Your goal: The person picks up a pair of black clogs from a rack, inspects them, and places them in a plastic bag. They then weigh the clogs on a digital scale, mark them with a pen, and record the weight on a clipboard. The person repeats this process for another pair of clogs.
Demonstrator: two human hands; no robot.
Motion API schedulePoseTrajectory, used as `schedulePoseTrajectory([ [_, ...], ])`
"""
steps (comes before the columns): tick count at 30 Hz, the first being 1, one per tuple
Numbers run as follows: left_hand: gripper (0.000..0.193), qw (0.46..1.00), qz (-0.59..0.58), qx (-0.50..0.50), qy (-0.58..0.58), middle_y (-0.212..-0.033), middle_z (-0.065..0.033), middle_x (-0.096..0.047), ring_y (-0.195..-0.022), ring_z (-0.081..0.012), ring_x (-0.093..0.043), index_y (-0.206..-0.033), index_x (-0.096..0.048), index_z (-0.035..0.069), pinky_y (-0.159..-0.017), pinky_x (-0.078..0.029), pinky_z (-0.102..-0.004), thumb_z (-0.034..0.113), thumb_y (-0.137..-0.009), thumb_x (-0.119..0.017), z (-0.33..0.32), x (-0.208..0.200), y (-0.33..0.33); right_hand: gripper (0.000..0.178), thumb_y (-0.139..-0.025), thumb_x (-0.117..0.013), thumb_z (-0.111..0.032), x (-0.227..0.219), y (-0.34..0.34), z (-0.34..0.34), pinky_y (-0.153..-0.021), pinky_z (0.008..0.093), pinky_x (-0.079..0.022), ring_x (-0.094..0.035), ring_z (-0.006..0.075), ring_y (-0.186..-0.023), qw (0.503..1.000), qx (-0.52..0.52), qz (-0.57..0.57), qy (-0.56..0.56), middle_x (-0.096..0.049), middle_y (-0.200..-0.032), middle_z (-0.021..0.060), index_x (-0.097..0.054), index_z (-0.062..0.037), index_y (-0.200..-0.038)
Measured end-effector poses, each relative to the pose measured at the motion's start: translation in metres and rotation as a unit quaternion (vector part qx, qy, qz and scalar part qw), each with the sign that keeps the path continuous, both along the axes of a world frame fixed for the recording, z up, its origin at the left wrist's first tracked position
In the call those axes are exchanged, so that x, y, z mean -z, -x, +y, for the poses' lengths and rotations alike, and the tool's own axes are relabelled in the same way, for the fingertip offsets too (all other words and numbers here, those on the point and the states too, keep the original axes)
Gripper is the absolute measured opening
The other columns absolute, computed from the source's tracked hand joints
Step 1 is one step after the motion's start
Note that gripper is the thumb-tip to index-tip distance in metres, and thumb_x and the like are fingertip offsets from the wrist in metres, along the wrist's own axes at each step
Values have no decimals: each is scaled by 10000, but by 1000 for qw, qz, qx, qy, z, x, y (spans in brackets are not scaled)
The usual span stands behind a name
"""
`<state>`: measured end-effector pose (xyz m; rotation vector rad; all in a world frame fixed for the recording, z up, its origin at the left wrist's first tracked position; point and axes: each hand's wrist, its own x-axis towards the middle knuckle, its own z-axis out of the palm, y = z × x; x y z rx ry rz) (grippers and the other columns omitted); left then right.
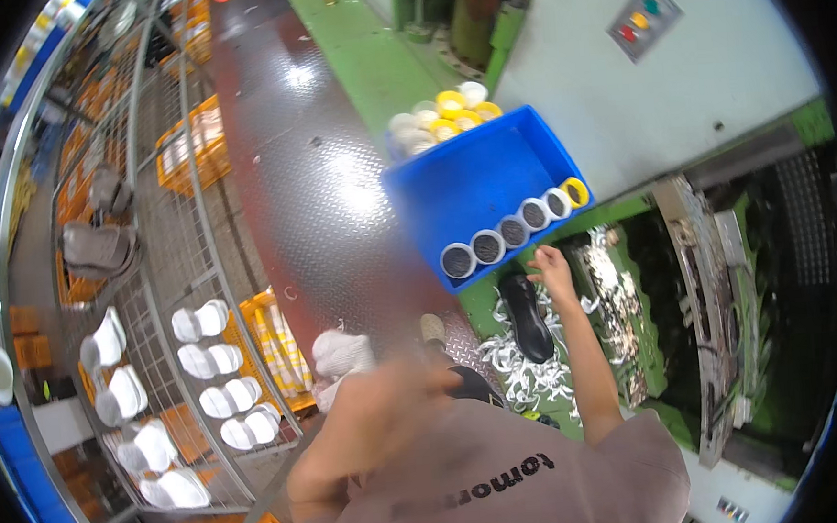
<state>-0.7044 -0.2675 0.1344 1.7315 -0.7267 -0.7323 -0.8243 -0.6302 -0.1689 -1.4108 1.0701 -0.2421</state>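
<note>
My right hand [552, 271] hovers just off the near right edge of a blue bin [499, 175], its thumb and fingers apart with nothing visible between them. Below that hand lies a glossy black shoe-shaped piece [528, 320] on a green surface strewn with white trimmings [531, 377]. Along the bin's near side stands a row of round white cups [487, 247] with dark contents; a yellow-rimmed cup [575, 192] ends the row. My left hand [389, 407] is in front of my body, smeared by motion, so its fingers cannot be made out.
Stacked white and yellow cups [443, 118] sit behind the bin. To the left, a wire-mesh rack [191, 141] carries white shoe-shaped pieces [221, 358] and orange crates [202, 145]. On the right are a machine's button panel [645, 19] and a metal frame [698, 292]. Patterned metal flooring [308, 172] runs between.
</note>
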Motion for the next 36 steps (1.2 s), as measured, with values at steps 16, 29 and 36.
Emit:
schedulePoseTrajectory([
  [16,370,904,-278,261,193,-868,-97,-556,-699,-273,-652,-1182,-567,29,-608,-535,-393,97,-819,-593,-26,-65,-8,336,-1018,-559,-223,-29,-1,0,-670,270,-498,-588,133,-871,965,24,-20,262,-577,-1052,54,-532,-15,-1282],
  [29,198,957,-140,-120,-222,-917,-156,-718,-838,-317,-694,-1021,-684,17,-764,-545,-362,158,-882,-687,62,120,-78,212,-916,-632,-94,-106,-119,127,-748,316,-477,-593,210,-931,907,-159,-104,376,-629,-982,118,-622,-10,-1110],
  [36,206,970,36,-166,-172,-888,-105,-717,-820,-183,-700,-1024,-680,-35,-779,-532,-310,144,-929,-641,146,237,-152,650,-845,-730,-289,-16,-91,51,-1081,490,-348,-452,422,-1258,863,167,238,413,-543,-1277,265,-480,53,-1337],
])
